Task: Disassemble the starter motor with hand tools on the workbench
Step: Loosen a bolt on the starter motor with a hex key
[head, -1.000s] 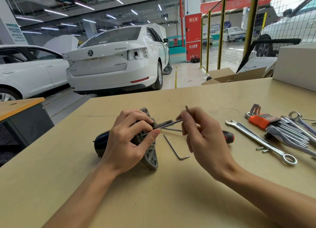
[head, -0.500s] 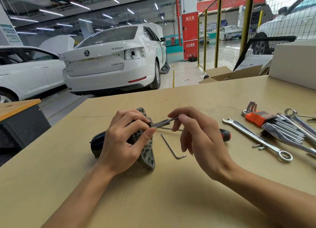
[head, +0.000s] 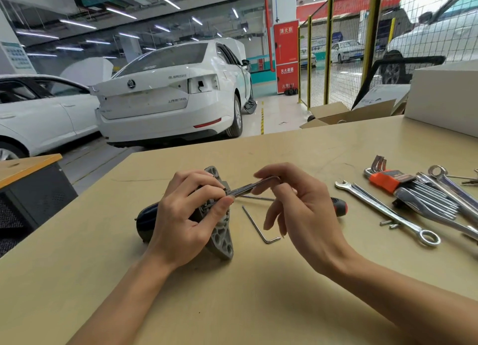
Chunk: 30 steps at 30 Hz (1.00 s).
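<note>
The starter motor (head: 222,237) lies on the tan workbench (head: 232,293), its dark body to the left and its grey ribbed flange facing me. My left hand (head: 186,215) grips it from above, fingers curled over the flange and thumb against a hex key's shaft. That hex key (head: 254,185) runs from the motor's end face to the right. My right hand (head: 297,205) pinches its bent end between thumb and fingertips. The key's tip in the motor is hidden behind my left fingers.
A second hex key (head: 258,227) and a red-and-black screwdriver (head: 338,207) lie just right of the motor. Combination wrenches (head: 388,212) and an orange hex key holder (head: 388,180) crowd the right side. A white box (head: 445,98) stands at the back right; two small screws (head: 388,223) lie by a wrench.
My right hand has turned the hex key: its short end pointed up a second ago and now lies level toward the right. The left hand has kept its hold on the motor.
</note>
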### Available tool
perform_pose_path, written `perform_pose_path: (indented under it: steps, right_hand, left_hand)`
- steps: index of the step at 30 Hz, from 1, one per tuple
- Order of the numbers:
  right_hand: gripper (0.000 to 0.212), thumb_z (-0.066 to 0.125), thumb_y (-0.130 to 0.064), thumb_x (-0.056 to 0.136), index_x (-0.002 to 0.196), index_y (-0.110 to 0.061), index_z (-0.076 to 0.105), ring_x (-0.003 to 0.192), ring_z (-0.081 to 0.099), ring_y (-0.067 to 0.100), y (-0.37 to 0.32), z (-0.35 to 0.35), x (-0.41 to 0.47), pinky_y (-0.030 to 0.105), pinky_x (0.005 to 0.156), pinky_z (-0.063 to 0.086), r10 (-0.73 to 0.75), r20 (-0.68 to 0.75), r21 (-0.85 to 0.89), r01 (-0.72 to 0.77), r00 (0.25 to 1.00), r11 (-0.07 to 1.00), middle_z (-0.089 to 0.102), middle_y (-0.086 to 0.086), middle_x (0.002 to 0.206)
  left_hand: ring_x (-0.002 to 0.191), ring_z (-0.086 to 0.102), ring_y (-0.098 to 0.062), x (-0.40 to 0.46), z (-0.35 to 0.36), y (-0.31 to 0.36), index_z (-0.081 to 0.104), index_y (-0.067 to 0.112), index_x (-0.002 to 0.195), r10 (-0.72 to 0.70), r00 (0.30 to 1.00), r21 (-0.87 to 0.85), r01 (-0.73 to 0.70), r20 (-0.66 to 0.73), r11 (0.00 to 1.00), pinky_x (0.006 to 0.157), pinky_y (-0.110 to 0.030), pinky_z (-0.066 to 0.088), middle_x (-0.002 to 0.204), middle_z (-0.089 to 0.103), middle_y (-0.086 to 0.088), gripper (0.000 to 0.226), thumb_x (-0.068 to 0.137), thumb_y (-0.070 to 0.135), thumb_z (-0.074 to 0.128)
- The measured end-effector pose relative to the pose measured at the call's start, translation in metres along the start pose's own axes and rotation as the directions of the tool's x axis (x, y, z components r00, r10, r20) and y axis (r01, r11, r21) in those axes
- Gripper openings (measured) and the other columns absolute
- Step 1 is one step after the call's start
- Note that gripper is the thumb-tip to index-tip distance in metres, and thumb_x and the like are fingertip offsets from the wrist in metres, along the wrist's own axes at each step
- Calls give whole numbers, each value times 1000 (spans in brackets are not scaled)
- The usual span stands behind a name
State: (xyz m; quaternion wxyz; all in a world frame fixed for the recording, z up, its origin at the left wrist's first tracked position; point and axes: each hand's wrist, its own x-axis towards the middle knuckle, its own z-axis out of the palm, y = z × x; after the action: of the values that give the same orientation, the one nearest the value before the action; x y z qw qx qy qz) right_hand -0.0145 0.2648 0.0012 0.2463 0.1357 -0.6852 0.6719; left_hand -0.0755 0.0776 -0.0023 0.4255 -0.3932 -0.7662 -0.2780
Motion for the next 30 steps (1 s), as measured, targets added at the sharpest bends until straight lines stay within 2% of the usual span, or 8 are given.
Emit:
perform_pose_path:
  steps: [6, 11, 13, 16, 21, 24, 27, 30]
  right_hand:
    - [15, 55, -16, 88, 84, -23, 69, 49, 57, 11, -1, -4, 4, 18, 47, 40, 34, -85, -24, -36, 996, 999, 66, -3, 75]
    - [28, 64, -11, 92, 78, -33, 76, 61, 54, 18, 0, -6, 6, 24, 58, 43, 7, -133, -82, -18, 991, 996, 57, -16, 86]
    - [26, 66, -13, 89, 80, -34, 78, 62, 50, 5, -1, -6, 7, 17, 59, 43, 0, -138, -89, -12, 990, 996, 56, -17, 81]
    - [24, 67, -11, 88, 83, -31, 80, 61, 46, 2, -3, -7, 7, 17, 58, 41, -5, -119, -82, -5, 993, 997, 56, -14, 72]
    - [26, 64, -9, 89, 85, -29, 80, 64, 50, 7, -2, -6, 7, 21, 59, 42, 13, -128, -82, -23, 992, 996, 56, -15, 77]
    - [32, 64, -4, 86, 81, -31, 81, 68, 50, 8, -1, -7, 8, 17, 61, 42, 6, -165, -87, -21, 986, 996, 52, -13, 70]
    - [35, 63, 0, 86, 79, -30, 80, 61, 46, 12, -1, -8, 8, 23, 58, 41, -7, -149, -66, -3, 989, 998, 55, -3, 60]
    - [33, 60, 0, 90, 81, -26, 79, 54, 37, 10, 0, -7, 8, 24, 52, 36, -7, -106, -68, -1, 994, 998, 46, -11, 50]
  left_hand:
    - [96, 59, -26, -1, 1, -1, 73, 3, 79, -1, 1000, -7, 1, -4, 1000, 89, -28, 46, 89, 69, -4, 29, 91, 27, 62]
    - [97, 59, -26, -1, 0, -1, 73, 3, 79, 1, 1000, -9, -1, 5, 1000, 88, -31, 47, 90, 69, -4, 28, 90, 27, 63]
    - [97, 59, -25, -1, 0, -1, 73, 3, 79, 0, 1000, -11, 0, 5, 1000, 87, -33, 48, 90, 69, -4, 29, 91, 28, 63]
    - [96, 59, -25, -1, 0, -1, 73, 4, 79, 6, 1000, -11, -6, -5, 1000, 86, -33, 48, 90, 69, -4, 29, 91, 27, 62]
    - [97, 59, -25, -1, 1, -2, 73, 4, 79, 6, 1000, -7, -6, -8, 1000, 88, -30, 47, 90, 69, -4, 29, 92, 27, 62]
    - [97, 59, -25, -1, 1, -3, 72, 4, 78, 6, 1000, -13, -6, -7, 1000, 88, -31, 47, 90, 69, -3, 29, 92, 28, 62]
    - [97, 59, -24, -1, 2, -2, 72, 5, 78, 15, 1000, -14, -15, -11, 1000, 86, -33, 47, 90, 69, -2, 29, 92, 28, 62]
    - [97, 58, -23, -1, 2, -3, 72, 6, 79, 20, 1000, -14, -20, -14, 1000, 86, -33, 47, 90, 69, -1, 28, 92, 29, 63]
